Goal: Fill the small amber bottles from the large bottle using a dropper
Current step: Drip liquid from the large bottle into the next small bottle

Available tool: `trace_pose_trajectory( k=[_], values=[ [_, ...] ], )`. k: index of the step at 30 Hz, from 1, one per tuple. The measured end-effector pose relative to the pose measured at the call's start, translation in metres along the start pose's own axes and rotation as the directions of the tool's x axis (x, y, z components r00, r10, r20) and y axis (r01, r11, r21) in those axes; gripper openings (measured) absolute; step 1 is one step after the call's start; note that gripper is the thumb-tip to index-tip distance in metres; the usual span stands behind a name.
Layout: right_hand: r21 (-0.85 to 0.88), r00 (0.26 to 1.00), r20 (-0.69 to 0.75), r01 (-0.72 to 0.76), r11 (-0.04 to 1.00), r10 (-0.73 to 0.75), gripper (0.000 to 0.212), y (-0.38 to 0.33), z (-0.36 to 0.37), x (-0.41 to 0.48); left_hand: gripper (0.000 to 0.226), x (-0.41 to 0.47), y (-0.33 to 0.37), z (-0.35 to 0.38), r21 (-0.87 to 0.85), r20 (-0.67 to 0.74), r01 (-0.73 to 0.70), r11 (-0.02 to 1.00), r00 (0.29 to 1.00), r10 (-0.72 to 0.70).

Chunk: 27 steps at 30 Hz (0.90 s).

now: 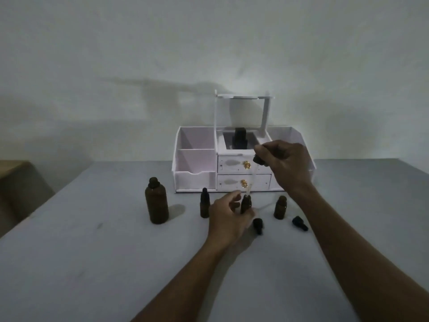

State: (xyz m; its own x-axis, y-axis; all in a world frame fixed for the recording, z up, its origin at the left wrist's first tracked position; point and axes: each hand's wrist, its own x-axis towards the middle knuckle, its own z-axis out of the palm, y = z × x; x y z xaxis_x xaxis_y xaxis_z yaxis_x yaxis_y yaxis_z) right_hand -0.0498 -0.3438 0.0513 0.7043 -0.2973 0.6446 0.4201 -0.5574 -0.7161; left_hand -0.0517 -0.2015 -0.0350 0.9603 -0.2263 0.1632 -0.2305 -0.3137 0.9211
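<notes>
Dropper (258, 160) pinched by right hand (286, 163), tip at middle bottle (246, 204) gripped by left hand (228, 213); left bottle (204, 205) capped, probably done; right bottle (280, 207) open, pending.

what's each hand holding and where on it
Right hand pinches the dropper by its black bulb; left hand grips the middle small amber bottle around its body.

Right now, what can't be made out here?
Head view, liquid level in the large bottle or the small bottle under the dropper: dark glass, dim light.
Head view, dropper's bulb: right hand's fingers mostly cover it.
Head view, dark item in the organiser: too dim to identify.
</notes>
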Motion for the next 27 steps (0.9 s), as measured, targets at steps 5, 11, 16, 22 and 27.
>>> trace_pose_trajectory(
  k=[5, 11, 16, 22, 27],
  values=[
    [-0.001, 1.0, 0.007, -0.002, 1.0, 0.002, 0.017, 0.008, 0.003, 0.001, 0.05, 0.005, 0.0, 0.0, 0.007, -0.006, -0.055, 0.998, 0.998, 0.055],
    [-0.039, 1.0, 0.002, 0.015, 0.999, -0.015, 0.015, 0.012, 0.003, 0.001, 0.041, 0.006, -0.003, 0.001, 0.011, -0.032, -0.098, 0.995, 0.995, 0.098],
    [-0.042, 0.999, 0.0, 0.04, 0.998, -0.04, 0.012, 0.011, 0.007, 0.0, 0.038, 0.008, -0.005, 0.002, 0.035, -0.034, -0.099, 0.994, 0.994, 0.1],
    [-0.035, 0.996, -0.002, 0.085, 0.996, -0.085, 0.014, 0.006, 0.009, -0.004, 0.036, 0.008, -0.007, 0.002, 0.009, -0.033, -0.098, 0.995, 0.995, 0.098],
    [-0.066, 0.996, 0.003, 0.092, 0.994, -0.092, 0.011, 0.006, 0.011, -0.004, 0.036, 0.009, -0.009, 0.002, -0.002, -0.047, -0.123, 0.992, 0.991, 0.123]
  ],
)
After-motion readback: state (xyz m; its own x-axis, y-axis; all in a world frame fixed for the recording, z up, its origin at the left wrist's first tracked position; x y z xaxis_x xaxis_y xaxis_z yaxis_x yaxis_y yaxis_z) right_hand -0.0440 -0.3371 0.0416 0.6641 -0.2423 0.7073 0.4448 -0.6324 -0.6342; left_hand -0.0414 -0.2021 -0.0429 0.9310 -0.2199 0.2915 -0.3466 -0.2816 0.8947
